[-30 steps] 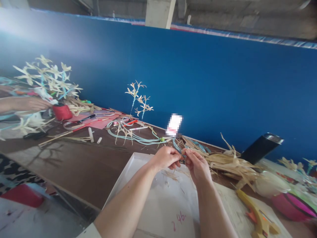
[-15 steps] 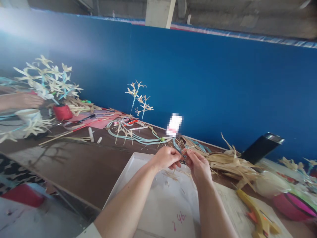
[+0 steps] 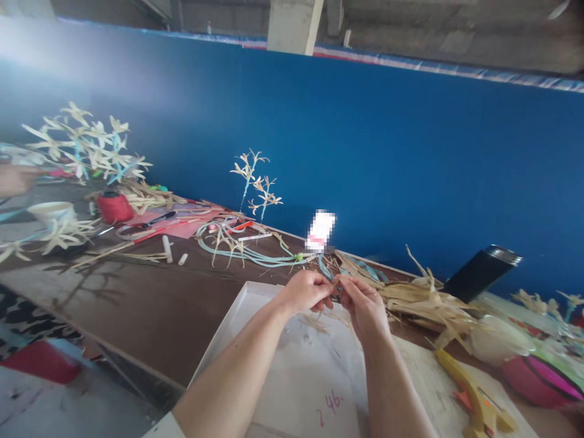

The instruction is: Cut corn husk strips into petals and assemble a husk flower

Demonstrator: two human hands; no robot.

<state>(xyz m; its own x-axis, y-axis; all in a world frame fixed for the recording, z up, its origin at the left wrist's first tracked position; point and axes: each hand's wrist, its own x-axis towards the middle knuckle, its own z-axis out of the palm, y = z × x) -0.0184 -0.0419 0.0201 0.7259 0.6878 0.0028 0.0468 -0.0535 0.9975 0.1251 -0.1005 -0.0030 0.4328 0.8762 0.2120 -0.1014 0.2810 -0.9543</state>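
Note:
My left hand (image 3: 306, 291) and my right hand (image 3: 363, 305) meet above the far edge of a white tray (image 3: 237, 322). Both hands pinch a small piece of dried straw (image 3: 336, 282) between thumbs and fingertips; the piece is mostly hidden by the fingers. A heap of dried straw leaves (image 3: 420, 299) lies just right of my right hand. Small straw scraps (image 3: 314, 322) lie in the tray below my hands.
A yellow glue gun (image 3: 474, 398) lies at the right, near a pink bowl (image 3: 538, 380) and a black flask (image 3: 481, 272). Blue-green cords (image 3: 237, 243), glue sticks (image 3: 168, 248), a red spool (image 3: 114, 207) and straw flower sprays (image 3: 86, 143) lie along the brown table. Another person's hand (image 3: 13, 179) shows far left.
My hands stay together, fingers shifting slightly on the straw. At far left the other person's hand has drawn back to the left and a white cup now shows.

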